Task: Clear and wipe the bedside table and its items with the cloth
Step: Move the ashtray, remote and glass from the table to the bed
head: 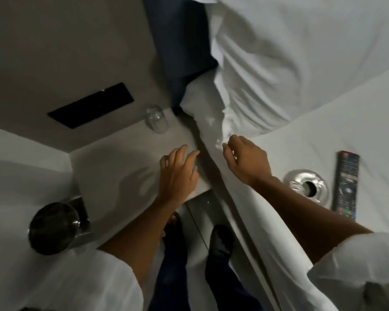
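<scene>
The bedside table (112, 167) sits between the wall and the bed, its pale top nearly bare — only an upturned drinking glass (157, 119) stands at its far corner, near the pillow (278, 70). The left hand (177, 173) hovers over the table's bed-side edge, fingers spread, holding nothing. The right hand (245, 160) is just past that edge over the bed sheet (346, 131), fingers loosely curled, apparently empty; whether it pinches something small, I cannot tell. Farther from the table, a glass ashtray (306, 186) and remote control (346, 185) lie on the sheet. No cloth is visible. A careless sweep toward the far corner could topple the glass.
</scene>
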